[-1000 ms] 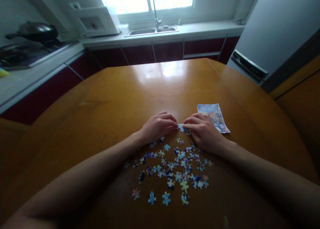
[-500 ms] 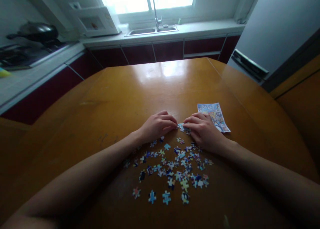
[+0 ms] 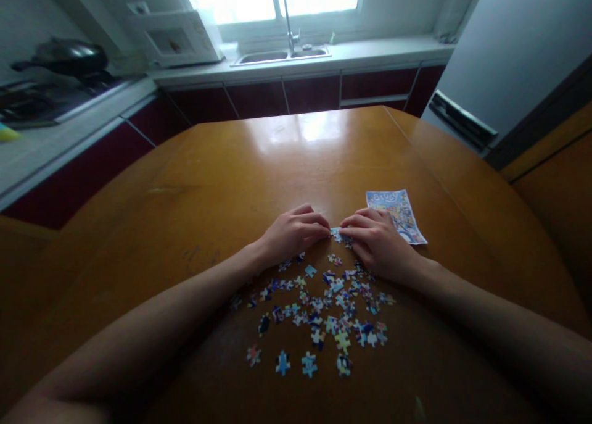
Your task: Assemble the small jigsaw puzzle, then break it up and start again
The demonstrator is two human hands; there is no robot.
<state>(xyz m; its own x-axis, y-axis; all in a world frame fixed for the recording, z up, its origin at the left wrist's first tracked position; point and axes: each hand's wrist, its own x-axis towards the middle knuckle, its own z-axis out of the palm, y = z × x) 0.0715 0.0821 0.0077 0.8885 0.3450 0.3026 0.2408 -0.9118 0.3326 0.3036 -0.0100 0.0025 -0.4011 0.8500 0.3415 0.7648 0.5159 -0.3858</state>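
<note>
Left hand (image 3: 298,231) and right hand (image 3: 377,242) curl at jigsaw pieces (image 3: 337,236), any pinch indistinct; light, level pressure suits.

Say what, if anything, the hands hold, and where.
Left hand and right hand are at the far edge of the pieces between them; whether either grips cannot be told.

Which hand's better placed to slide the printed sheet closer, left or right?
Right, probably: the right hand overlaps the printed sheet in view; the left hand is farther off, across the puzzle pieces between them.
</note>
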